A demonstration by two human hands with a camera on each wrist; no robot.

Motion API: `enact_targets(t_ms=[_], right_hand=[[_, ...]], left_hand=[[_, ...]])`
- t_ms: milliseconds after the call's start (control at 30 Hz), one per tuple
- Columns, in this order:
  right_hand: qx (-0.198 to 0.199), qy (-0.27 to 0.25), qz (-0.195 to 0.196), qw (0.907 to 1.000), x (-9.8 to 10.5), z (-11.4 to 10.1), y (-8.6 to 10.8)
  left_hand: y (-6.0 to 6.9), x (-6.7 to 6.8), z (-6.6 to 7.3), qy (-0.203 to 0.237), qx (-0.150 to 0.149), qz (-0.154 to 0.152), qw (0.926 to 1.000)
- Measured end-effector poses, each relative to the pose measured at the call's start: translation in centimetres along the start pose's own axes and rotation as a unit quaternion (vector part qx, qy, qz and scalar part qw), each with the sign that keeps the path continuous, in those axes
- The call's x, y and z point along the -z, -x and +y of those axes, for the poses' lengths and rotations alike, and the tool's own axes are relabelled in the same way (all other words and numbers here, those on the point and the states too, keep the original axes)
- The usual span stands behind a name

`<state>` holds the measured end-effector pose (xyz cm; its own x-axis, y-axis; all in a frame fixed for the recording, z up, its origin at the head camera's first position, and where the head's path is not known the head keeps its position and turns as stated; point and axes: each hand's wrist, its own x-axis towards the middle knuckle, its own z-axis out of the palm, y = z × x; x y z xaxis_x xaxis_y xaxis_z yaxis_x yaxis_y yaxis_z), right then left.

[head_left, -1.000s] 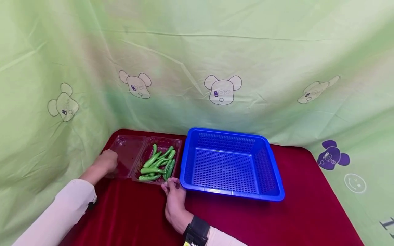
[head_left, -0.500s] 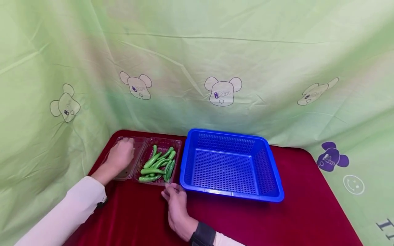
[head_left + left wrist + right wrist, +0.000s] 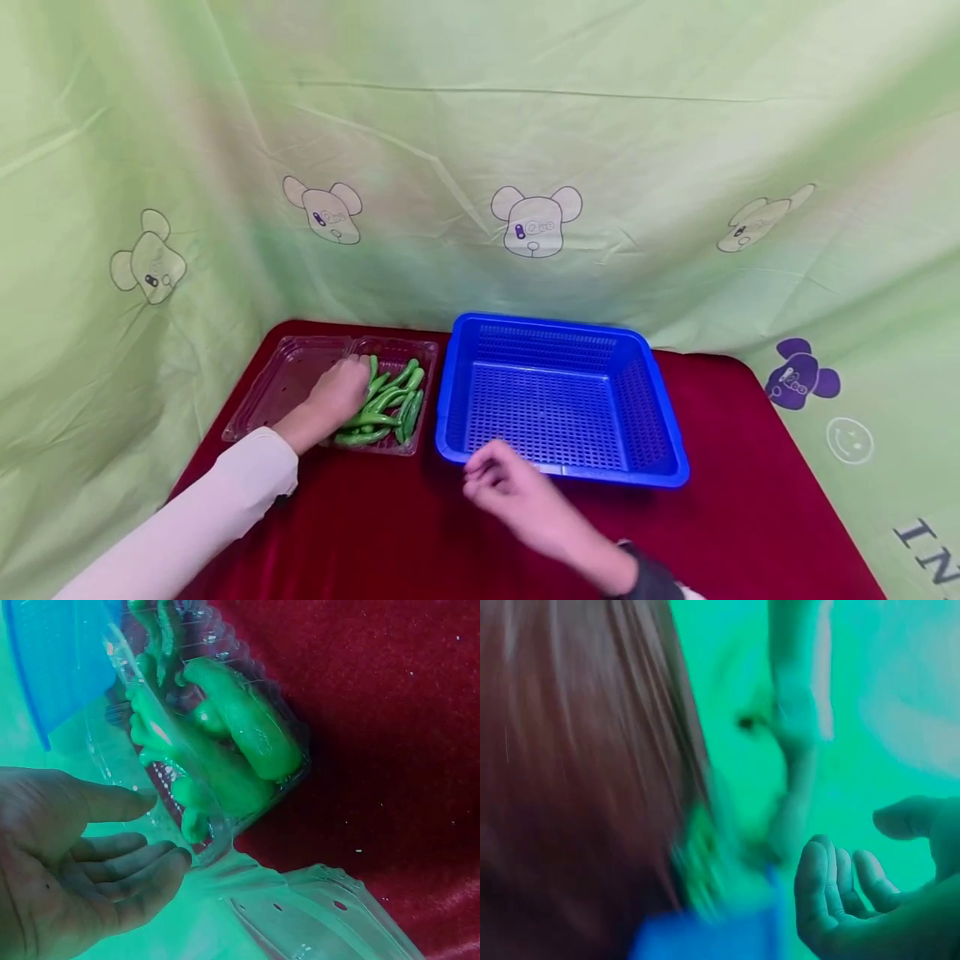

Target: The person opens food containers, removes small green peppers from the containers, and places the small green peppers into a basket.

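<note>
Long green chili peppers [image 3: 375,419] lie heaped in a clear plastic clamshell box [image 3: 430,367] on the left of the table. Its lid [image 3: 281,387] is folded back flat to the left. My left hand [image 3: 339,393] is over the box's left side, close to the peppers. In the left wrist view its fingers [image 3: 139,904] are loosely bent, thumb apart, with nothing between them. My right hand [image 3: 521,496] hovers before the near rim of a blue plastic basket [image 3: 566,472]. Its fingers [image 3: 814,885] curve loosely around nothing.
A dark red cloth covers the table [image 3: 750,467]. Green fabric curtains [image 3: 435,150] with bear-head prints stand close behind and at both sides. The perforated basket sits just right of the clamshell box. The right wrist view is blurred.
My left hand has moved right, from beside the lid, across it to the peppers. My right hand has left the box's near corner and moved right, to the front of the basket.
</note>
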<state>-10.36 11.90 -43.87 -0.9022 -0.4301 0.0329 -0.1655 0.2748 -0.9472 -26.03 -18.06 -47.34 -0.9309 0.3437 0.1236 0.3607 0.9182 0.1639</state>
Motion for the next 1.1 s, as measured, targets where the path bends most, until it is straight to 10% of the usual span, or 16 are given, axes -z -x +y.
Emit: enact_targets(t_ms=[100,300,367,567,1100], right_hand=[[0.065,0.170,0.063,0.9812,5.4,0.2,0.5],[0.160,0.447,0.119,0.8718,15.7,2.3,2.8],[0.173,0.486,0.115,0.8488,18.2,3.2,3.8],[0.194,0.492,0.077,0.8453,22.1,5.3,6.7],[0.282,0.524,-0.012,0.8034,21.0,7.3,8.4]], left_hand=[[0.1,-0.4,0.4,-0.007,-0.001,-0.009,0.9999],[-0.2,-1.7,1.0,-0.028,-0.007,-0.024,0.9993],[-0.3,-1.5,1.4,-0.023,0.005,-0.039,0.9990],[-0.5,-1.8,1.2,-0.033,0.021,-0.065,0.9971],[-1.3,-2.4,1.3,-0.030,0.046,-0.077,0.9956]])
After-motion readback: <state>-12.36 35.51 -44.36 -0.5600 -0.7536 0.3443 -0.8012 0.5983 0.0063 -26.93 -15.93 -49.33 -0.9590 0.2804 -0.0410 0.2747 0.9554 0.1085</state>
